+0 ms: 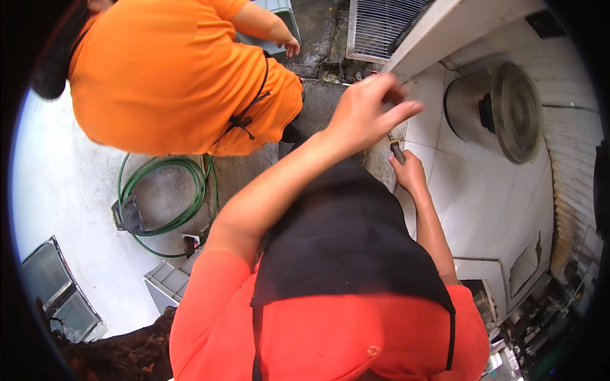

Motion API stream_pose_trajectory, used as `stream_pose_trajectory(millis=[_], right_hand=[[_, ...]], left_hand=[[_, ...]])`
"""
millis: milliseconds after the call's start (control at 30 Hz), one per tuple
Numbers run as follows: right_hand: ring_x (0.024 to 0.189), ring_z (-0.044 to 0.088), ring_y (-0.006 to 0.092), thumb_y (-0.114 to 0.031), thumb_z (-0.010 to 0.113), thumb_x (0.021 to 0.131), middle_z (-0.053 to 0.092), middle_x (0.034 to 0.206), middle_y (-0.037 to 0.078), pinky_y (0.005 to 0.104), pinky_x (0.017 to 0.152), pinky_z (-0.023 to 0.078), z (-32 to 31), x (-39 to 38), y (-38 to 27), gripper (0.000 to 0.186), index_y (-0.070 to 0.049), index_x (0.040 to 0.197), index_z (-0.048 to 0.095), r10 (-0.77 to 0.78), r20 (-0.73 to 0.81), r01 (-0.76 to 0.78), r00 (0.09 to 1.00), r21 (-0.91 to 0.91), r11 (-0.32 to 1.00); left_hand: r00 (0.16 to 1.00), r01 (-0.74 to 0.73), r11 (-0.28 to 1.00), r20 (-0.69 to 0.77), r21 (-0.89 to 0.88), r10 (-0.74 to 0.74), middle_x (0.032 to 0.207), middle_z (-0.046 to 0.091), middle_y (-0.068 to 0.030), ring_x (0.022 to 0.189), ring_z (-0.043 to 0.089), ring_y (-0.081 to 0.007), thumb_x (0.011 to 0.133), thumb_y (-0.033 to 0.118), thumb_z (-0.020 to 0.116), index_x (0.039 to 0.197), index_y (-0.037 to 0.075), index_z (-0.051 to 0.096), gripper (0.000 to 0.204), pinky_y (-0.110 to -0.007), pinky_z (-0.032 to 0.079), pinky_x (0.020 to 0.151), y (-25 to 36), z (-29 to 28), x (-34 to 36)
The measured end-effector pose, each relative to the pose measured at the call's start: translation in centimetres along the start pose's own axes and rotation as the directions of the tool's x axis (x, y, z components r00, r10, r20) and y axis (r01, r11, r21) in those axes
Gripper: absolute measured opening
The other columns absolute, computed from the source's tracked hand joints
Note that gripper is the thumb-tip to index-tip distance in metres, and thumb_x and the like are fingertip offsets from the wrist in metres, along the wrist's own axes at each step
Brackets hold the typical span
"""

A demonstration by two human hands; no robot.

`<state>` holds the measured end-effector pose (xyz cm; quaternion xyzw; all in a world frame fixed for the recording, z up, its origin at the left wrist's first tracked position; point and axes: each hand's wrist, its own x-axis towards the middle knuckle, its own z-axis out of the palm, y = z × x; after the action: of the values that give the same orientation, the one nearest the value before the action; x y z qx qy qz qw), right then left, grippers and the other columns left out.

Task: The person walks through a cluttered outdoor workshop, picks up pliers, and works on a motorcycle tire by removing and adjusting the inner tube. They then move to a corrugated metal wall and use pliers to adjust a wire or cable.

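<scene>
My left hand is raised in the middle of the view, slightly blurred, its thumb stretched out and its other fingers loosely bent. Nothing shows in it. Lower and to the right, my right hand is wrapped round the dark handle of a tool with a lighter collar at its end. What lies beyond the collar is mostly hidden, so I cannot tell the tool's kind. It is close to the edge of a white-tiled wall. A black apron hangs over my red shirt.
A person in orange bends ahead on the left, one arm by a grey-blue bin. A coiled green hose hangs at left. A metal grate lies ahead. On the right stands a large lidded metal pot.
</scene>
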<state>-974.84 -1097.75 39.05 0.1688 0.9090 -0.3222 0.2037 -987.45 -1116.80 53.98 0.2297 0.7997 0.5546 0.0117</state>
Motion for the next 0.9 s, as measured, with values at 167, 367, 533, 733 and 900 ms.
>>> stream_pose_trajectory(millis=[167,367,533,733,900], right_hand=[[0.096,0.062,0.042,-0.035,0.062,0.088,0.065,0.098,0.028,0.0481,0.082,0.047,-0.7,6.7,-4.8,0.04,0.003,0.102,0.059,-0.096,0.11,0.104,0.989,-0.069,0.992],[0.085,0.065,0.0366,-0.037,0.062,0.091,0.065,0.084,0.025,0.0452,0.078,0.047,-1.0,15.3,-9.0,0.042,0.002,0.104,0.06,-0.46,-0.128,0.464,0.879,0.008,0.886],[0.083,0.059,0.0469,-0.036,0.057,0.092,0.062,0.084,0.029,0.0522,0.072,0.044,-3.3,19.5,-14.6,0.039,0.004,0.089,0.058,-0.083,0.082,0.098,0.993,-0.205,0.974],[0.079,0.063,0.0459,-0.033,0.059,0.089,0.065,0.079,0.027,0.0529,0.072,0.049,-6.4,23.6,-19.1,0.035,0.002,0.087,0.058,-0.22,0.013,0.213,0.976,-0.3,0.93],[0.071,0.063,0.0455,-0.035,0.059,0.09,0.064,0.075,0.027,0.0533,0.064,0.05,-6.5,26.1,-19.3,0.035,0.0,0.087,0.058,-0.177,-0.097,0.14,0.979,-0.309,0.941]], left_hand=[[0.911,-0.268,0.955,-0.29,0.125,0.293,0.133,0.043,-0.0301,0.119,0.049,-0.0445,0.077,0.045,0.075,0.138,0.0,0.037,0.085,-0.046,0.042,0.1,-0.3,2.8,9.1],[0.889,-0.396,0.918,-0.256,-0.017,0.379,0.139,0.038,-0.0319,0.127,0.042,-0.0469,0.076,0.045,0.076,0.141,0.0,0.034,0.089,-0.047,0.036,0.107,-2.6,3.8,14.2],[0.918,-0.374,0.92,-0.188,-0.117,0.349,0.139,0.041,-0.0267,0.12,0.05,-0.0435,0.061,0.015,0.081,0.131,0.007,0.047,0.078,-0.045,0.048,0.095,-3.7,4.6,16.5],[0.915,-0.395,0.915,-0.117,-0.078,0.385,0.134,0.051,-0.021,0.115,0.057,-0.0351,0.058,0.032,0.082,0.122,0.01,0.058,0.072,-0.043,0.047,0.096,-4.2,2.6,18.1],[0.886,-0.453,0.863,0.0,-0.222,0.464,0.115,0.061,-0.0126,0.096,0.064,-0.026,0.06,0.045,0.076,0.128,0.009,0.052,0.08,-0.036,0.051,0.079,-5.7,0.3,20.6]])
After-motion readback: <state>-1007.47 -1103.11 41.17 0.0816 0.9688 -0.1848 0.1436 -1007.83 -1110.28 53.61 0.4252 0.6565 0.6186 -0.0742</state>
